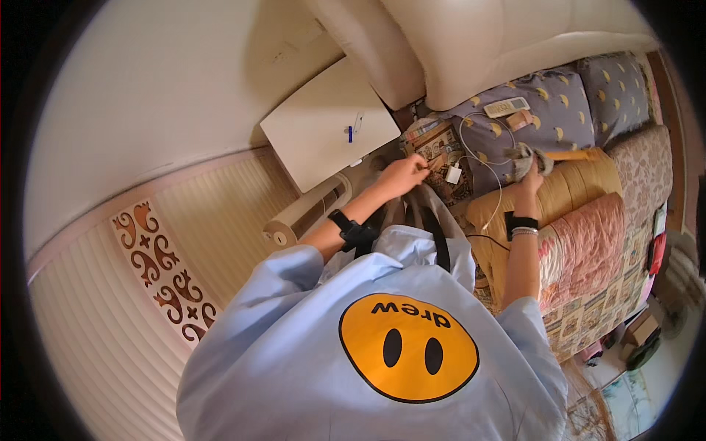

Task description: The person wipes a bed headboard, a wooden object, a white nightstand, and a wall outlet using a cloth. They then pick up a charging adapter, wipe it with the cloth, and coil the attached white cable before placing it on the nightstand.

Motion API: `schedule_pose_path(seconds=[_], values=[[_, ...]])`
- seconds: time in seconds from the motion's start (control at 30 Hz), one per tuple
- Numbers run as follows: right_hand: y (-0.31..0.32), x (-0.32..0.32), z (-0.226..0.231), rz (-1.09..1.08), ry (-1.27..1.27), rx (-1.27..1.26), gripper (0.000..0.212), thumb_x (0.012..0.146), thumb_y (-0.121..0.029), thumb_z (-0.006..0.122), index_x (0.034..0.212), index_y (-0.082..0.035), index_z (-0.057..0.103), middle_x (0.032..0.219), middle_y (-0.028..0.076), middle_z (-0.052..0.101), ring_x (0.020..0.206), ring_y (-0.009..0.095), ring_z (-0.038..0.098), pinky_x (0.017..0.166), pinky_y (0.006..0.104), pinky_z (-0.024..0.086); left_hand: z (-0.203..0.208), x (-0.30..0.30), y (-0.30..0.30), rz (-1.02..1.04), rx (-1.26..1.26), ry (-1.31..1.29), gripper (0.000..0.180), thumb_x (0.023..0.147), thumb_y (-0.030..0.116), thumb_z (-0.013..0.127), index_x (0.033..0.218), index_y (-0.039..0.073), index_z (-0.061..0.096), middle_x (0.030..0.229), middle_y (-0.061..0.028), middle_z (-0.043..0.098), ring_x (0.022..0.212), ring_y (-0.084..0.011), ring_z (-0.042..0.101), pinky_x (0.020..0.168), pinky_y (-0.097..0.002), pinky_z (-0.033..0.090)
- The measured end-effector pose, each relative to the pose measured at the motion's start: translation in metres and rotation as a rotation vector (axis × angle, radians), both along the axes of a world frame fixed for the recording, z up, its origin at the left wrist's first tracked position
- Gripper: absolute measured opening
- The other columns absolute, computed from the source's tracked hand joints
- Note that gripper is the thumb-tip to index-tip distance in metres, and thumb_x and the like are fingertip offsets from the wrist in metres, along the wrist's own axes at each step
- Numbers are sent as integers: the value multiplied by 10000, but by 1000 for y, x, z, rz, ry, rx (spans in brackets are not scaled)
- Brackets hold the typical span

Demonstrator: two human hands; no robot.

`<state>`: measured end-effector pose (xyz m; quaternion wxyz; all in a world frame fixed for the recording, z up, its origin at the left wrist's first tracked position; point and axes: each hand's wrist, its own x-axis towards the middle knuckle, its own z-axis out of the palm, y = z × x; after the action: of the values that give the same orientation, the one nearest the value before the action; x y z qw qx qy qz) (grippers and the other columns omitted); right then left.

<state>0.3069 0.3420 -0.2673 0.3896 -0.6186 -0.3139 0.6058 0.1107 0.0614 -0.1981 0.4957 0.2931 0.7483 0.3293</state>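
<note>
My left hand is closed, pinching something small and thin beside a patterned cloth at the bed's edge. My right hand is closed on a grey cloth-like bundle with a yellow stick poking out to the right. A white charger block with its white cable lies between the two hands. A dark band sits on each wrist. My light blue shirt with a yellow face print fills the lower view.
A white remote lies on the blue patterned pillow. A white bedside table carries a blue pen. A white tower fan stands by it. Quilts cover the bed; a cream headboard is above.
</note>
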Motion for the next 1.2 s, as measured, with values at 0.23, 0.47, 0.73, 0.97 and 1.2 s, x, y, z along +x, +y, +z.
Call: schedule_pose_path(seconds=[0.23,0.47,0.73,0.97,1.2], values=[[61,60,-109,375,-870,-201,656,789,-490,621,1062,105,568,1025,179,611,844,310,590,719,414,473,-79,-52,-95,274,-268,72,208,848,237,580,927,45,583,781,-101,662,728,-203,644,667,-328,494],[44,65,-89,610,-1360,54,658,766,-531,582,898,111,639,923,279,630,880,383,617,755,432,487,-166,-89,-141,498,-318,154,170,791,210,599,847,56,642,777,-110,663,751,-265,638,680,-363,494],[-107,-28,-59,578,-933,132,378,784,-237,643,850,134,634,813,163,649,693,179,566,627,337,482,-264,-123,-149,607,-367,346,170,753,212,645,863,84,637,802,-110,648,801,-270,624,705,-371,496],[-232,-110,-108,989,-890,-295,483,811,-339,622,865,141,593,801,103,605,737,158,511,660,333,422,-301,-134,-135,603,-278,593,245,745,218,683,938,105,585,928,-101,559,838,-288,584,693,-393,489],[-273,-157,-163,1254,-849,-419,501,786,-406,626,604,19,434,496,55,393,480,170,364,477,411,323,-316,-136,-129,556,-255,664,167,746,170,659,877,103,579,903,-101,562,834,-283,589,689,-391,493]])
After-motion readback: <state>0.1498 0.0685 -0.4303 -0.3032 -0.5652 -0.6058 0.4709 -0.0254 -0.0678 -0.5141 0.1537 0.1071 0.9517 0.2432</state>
